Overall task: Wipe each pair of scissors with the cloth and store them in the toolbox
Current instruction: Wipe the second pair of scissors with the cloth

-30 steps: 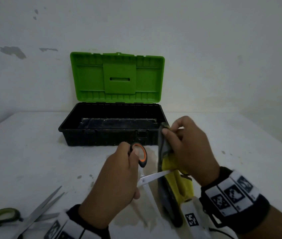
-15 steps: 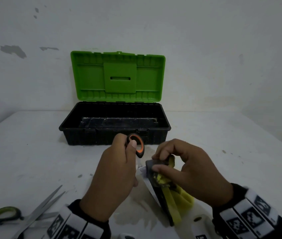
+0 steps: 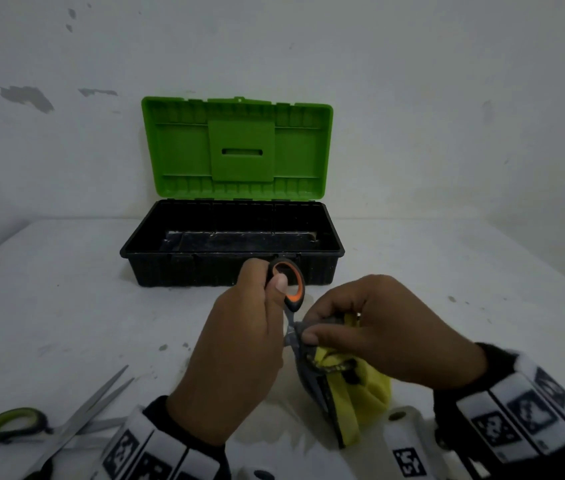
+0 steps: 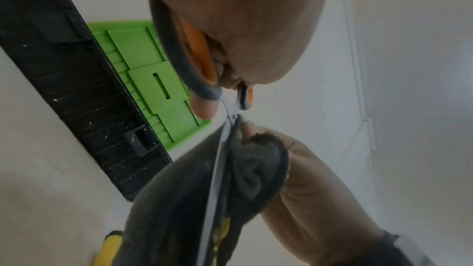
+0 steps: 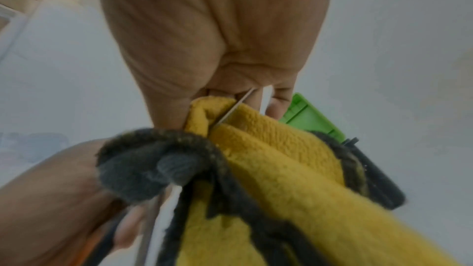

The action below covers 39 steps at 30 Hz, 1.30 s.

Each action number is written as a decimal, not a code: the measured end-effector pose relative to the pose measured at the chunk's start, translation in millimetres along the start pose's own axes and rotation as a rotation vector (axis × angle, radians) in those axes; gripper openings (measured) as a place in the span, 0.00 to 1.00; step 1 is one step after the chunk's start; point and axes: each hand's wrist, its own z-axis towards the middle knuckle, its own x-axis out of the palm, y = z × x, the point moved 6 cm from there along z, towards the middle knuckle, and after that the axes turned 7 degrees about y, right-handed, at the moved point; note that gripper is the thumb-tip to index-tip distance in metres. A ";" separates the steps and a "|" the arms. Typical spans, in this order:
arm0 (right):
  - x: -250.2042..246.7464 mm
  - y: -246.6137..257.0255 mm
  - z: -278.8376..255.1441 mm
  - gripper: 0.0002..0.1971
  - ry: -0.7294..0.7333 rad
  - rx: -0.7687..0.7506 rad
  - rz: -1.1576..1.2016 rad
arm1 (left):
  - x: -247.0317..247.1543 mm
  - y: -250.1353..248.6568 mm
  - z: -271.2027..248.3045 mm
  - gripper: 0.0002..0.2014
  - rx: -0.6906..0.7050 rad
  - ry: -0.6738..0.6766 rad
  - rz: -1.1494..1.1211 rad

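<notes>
Table (image 3: 66, 306): white, scuffed, with small dark specks and a stain
Wall (image 3: 412, 98): pale, with grey patches of chipped paint at upper left

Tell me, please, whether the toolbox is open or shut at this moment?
Open: the toolbox has its green lid standing upright behind the black tray.

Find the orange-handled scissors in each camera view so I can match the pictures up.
Head: orange-handled scissors at centre, handle up in the left hand, blade under the cloth.
Left wrist: handle at top centre, blade running down through the cloth.
Right wrist: only a blade sliver between yellow folds.
Shared landmark: the green toolbox lid, left of centre in the left wrist view, right of centre in the right wrist view.
</notes>
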 end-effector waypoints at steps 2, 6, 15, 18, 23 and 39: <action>-5.1 -7.6 -1.5 0.02 0.051 0.027 -0.009 | -1.4 0.4 -2.0 0.19 0.005 -0.007 -0.017; -9.9 -17.3 -8.2 0.01 0.093 0.057 -0.005 | 1.9 2.1 -5.9 0.14 0.007 -0.012 -0.066; -32.8 -35.1 -20.6 0.04 -0.056 0.119 0.037 | -9.0 10.8 -1.4 0.15 -0.043 -0.079 -0.142; -45.9 -42.5 -24.1 0.07 -0.230 0.150 0.138 | -21.3 15.9 -0.1 0.16 -0.063 -0.154 -0.144; -42.6 -48.1 -28.6 0.09 -0.543 0.205 0.288 | -31.6 26.6 1.2 0.14 -0.130 -0.263 -0.225; 39.7 -0.6 -4.5 0.15 -0.353 0.015 0.221 | -9.8 19.2 -7.1 0.20 -0.166 -0.349 -0.234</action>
